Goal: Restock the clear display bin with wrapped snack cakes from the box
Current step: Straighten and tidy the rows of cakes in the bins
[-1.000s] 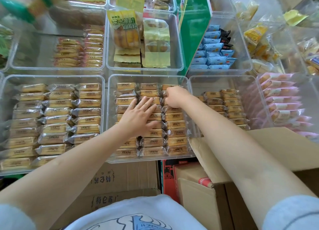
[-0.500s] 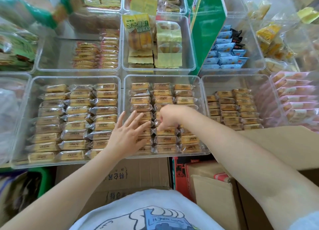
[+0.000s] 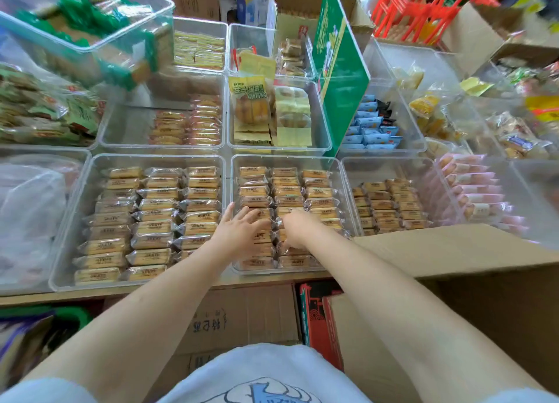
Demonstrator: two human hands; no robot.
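Observation:
The clear display bin (image 3: pixel 338 196) in the middle of the front row holds three columns of wrapped snack cakes (image 3: pixel 287 189), tan with brown print. My left hand (image 3: pixel 239 230) lies flat on the left column with its fingers spread and straight. My right hand (image 3: pixel 298 228) is over the middle column, knuckles up and fingers curled down onto the cakes; whether it holds one is hidden. The open cardboard box (image 3: pixel 465 248) stands at the right, its flap reaching over the bin's near right corner.
A bin (image 3: pixel 87 190) of the same kind of cakes sits to the left and a part-filled one (image 3: pixel 351 172) to the right. Further bins of snacks fill the back rows, with a green sign (image 3: pixel 338 69) standing between them. Cardboard boxes (image 3: pixel 242 315) sit under the shelf edge.
Both hands have drawn back toward the near end of the bin; the right hand came off the far right column to the middle one. My view has tilted up and widened.

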